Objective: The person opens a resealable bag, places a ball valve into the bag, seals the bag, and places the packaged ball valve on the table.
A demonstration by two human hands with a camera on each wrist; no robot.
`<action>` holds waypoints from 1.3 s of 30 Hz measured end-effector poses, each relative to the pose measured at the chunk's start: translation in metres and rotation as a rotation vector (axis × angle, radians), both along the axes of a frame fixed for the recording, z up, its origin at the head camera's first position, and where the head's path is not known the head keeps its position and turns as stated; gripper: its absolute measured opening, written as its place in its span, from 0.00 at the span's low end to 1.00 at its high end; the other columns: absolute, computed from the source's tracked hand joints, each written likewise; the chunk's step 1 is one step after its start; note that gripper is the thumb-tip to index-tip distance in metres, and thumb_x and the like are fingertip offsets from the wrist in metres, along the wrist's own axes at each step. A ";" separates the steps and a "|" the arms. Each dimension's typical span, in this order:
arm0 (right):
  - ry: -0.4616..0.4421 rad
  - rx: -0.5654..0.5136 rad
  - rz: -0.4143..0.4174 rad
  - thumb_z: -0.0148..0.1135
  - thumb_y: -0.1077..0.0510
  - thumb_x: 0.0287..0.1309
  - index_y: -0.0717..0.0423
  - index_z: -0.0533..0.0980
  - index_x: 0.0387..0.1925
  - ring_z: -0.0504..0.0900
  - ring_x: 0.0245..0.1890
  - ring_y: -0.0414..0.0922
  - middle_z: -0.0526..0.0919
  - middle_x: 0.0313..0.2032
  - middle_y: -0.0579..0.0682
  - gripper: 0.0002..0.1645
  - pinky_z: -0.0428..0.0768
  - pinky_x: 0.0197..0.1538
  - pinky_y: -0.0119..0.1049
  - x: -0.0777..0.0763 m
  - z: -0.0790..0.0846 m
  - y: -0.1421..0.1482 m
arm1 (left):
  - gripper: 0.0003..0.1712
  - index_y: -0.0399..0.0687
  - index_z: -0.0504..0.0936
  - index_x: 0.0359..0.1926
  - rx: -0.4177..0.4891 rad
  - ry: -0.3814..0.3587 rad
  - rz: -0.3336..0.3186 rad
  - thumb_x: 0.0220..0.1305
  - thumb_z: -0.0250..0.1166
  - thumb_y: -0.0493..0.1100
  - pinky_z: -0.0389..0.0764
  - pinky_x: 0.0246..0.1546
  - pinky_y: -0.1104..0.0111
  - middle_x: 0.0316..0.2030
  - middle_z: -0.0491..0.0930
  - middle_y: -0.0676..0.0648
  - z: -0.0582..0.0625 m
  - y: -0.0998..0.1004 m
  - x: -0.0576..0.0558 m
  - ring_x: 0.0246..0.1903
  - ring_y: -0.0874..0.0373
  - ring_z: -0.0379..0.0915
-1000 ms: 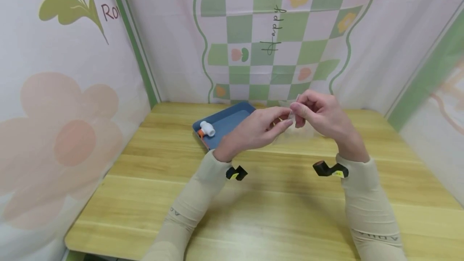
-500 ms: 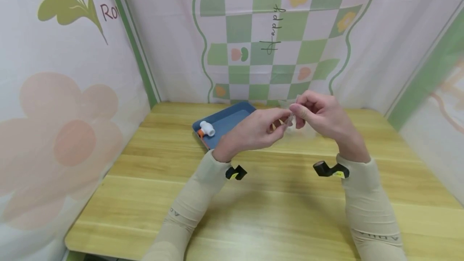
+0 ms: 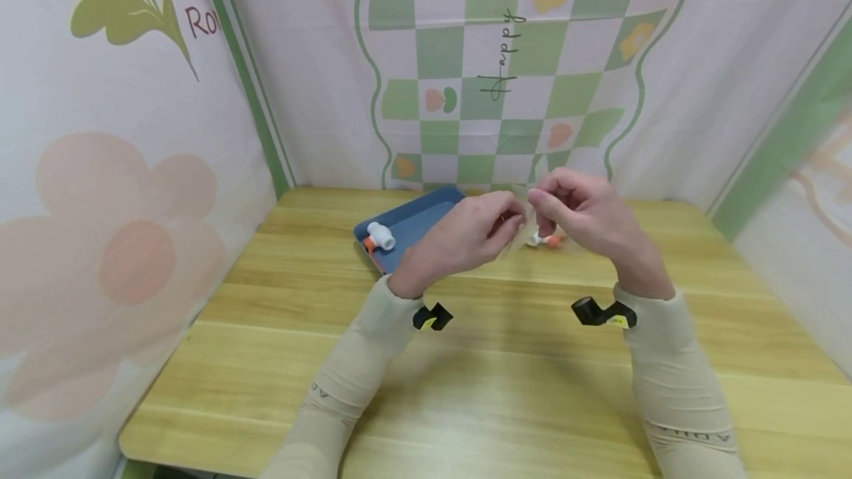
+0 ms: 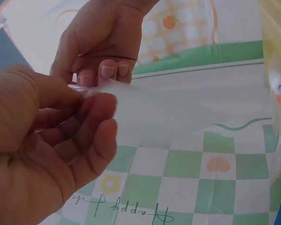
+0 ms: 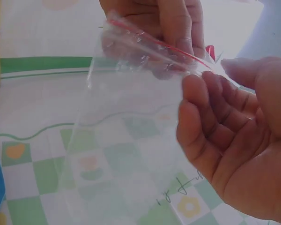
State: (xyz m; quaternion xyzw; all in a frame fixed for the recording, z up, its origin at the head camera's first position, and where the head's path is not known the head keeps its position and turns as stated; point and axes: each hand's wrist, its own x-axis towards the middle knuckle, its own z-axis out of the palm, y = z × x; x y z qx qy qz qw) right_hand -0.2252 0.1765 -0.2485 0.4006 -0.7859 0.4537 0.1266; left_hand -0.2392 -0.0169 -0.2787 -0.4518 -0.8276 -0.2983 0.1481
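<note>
Between my hands hangs a clear zip bag (image 5: 126, 112) with a red line along its top edge, seen best in the right wrist view. My left hand (image 3: 469, 231) pinches the bag's top edge with curled fingers. Opposite it, my right hand (image 3: 589, 216) pinches the same edge between thumb and fingers. Both hands are raised over the far part of the table. Below the right fingers, a small white and orange piece (image 3: 549, 241) shows on the table. The bag looks flat and see-through in the right wrist view.
A blue tray (image 3: 429, 216) lies at the back, partly hidden behind the left hand. In its left corner sits a white plastic valve (image 3: 381, 236) with an orange handle. The wooden table (image 3: 266, 361) meets printed curtains at the back and sides.
The left hand has shifted slightly left and its fingertips have drawn apart from the right hand's. The white and orange piece on the table now shows more plainly below the hands.
</note>
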 end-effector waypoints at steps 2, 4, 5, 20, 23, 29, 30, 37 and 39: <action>-0.016 0.037 -0.004 0.55 0.68 0.60 0.61 0.73 0.26 0.72 0.17 0.45 0.74 0.18 0.54 0.07 0.71 0.18 0.31 0.001 0.000 -0.001 | 0.10 0.46 0.74 0.40 0.023 -0.029 0.004 0.70 0.48 0.44 0.64 0.23 0.76 0.25 0.70 0.52 0.000 0.000 0.000 0.20 0.63 0.62; -0.018 0.068 0.000 0.55 0.67 0.61 0.61 0.74 0.26 0.73 0.17 0.45 0.75 0.19 0.54 0.07 0.72 0.18 0.30 0.001 -0.001 -0.002 | 0.10 0.46 0.73 0.40 0.043 -0.048 0.000 0.71 0.47 0.44 0.64 0.22 0.76 0.24 0.68 0.52 -0.001 0.000 -0.001 0.20 0.63 0.60; -0.019 0.073 0.001 0.55 0.67 0.61 0.60 0.74 0.26 0.73 0.17 0.45 0.75 0.18 0.54 0.07 0.72 0.18 0.30 0.001 -0.001 -0.003 | 0.10 0.46 0.73 0.40 0.052 -0.053 -0.006 0.70 0.48 0.44 0.64 0.22 0.75 0.24 0.67 0.51 -0.001 0.000 -0.001 0.20 0.63 0.60; -0.079 0.160 0.024 0.53 0.69 0.61 0.62 0.72 0.27 0.71 0.15 0.41 0.75 0.18 0.55 0.07 0.72 0.18 0.32 0.001 0.003 0.000 | 0.09 0.46 0.75 0.41 0.102 0.006 -0.016 0.69 0.49 0.42 0.66 0.25 0.77 0.29 0.72 0.54 -0.004 0.002 -0.005 0.22 0.66 0.62; -0.088 0.154 0.018 0.52 0.69 0.61 0.62 0.72 0.27 0.71 0.15 0.41 0.76 0.18 0.56 0.07 0.72 0.18 0.32 0.001 0.002 -0.001 | 0.08 0.46 0.75 0.41 0.086 0.021 -0.023 0.69 0.49 0.41 0.66 0.26 0.77 0.29 0.72 0.54 -0.004 0.001 -0.005 0.23 0.66 0.63; -0.065 0.123 0.031 0.52 0.71 0.60 0.62 0.72 0.28 0.74 0.17 0.47 0.78 0.21 0.57 0.06 0.74 0.19 0.32 0.002 -0.001 -0.004 | 0.08 0.49 0.73 0.37 0.082 -0.036 0.011 0.69 0.49 0.44 0.67 0.24 0.77 0.26 0.71 0.55 -0.004 0.001 -0.005 0.21 0.66 0.63; -0.060 0.118 0.034 0.52 0.71 0.60 0.62 0.72 0.28 0.74 0.18 0.48 0.78 0.22 0.57 0.06 0.74 0.19 0.32 0.002 -0.001 -0.004 | 0.08 0.49 0.73 0.37 0.077 -0.045 0.017 0.69 0.49 0.45 0.67 0.24 0.77 0.26 0.71 0.55 -0.004 0.001 -0.005 0.21 0.66 0.63; -0.058 0.094 0.063 0.52 0.72 0.59 0.62 0.74 0.28 0.75 0.19 0.42 0.78 0.23 0.57 0.07 0.74 0.21 0.30 -0.003 -0.007 0.001 | 0.08 0.50 0.71 0.37 0.018 -0.055 0.002 0.69 0.48 0.46 0.66 0.23 0.77 0.25 0.70 0.55 -0.001 -0.001 -0.003 0.21 0.66 0.63; -0.056 0.083 0.088 0.52 0.73 0.59 0.61 0.74 0.29 0.75 0.19 0.42 0.79 0.24 0.56 0.08 0.74 0.21 0.30 -0.008 -0.012 0.003 | 0.08 0.50 0.70 0.36 0.015 -0.047 -0.004 0.70 0.48 0.46 0.65 0.22 0.77 0.24 0.69 0.54 -0.001 -0.001 -0.002 0.20 0.66 0.62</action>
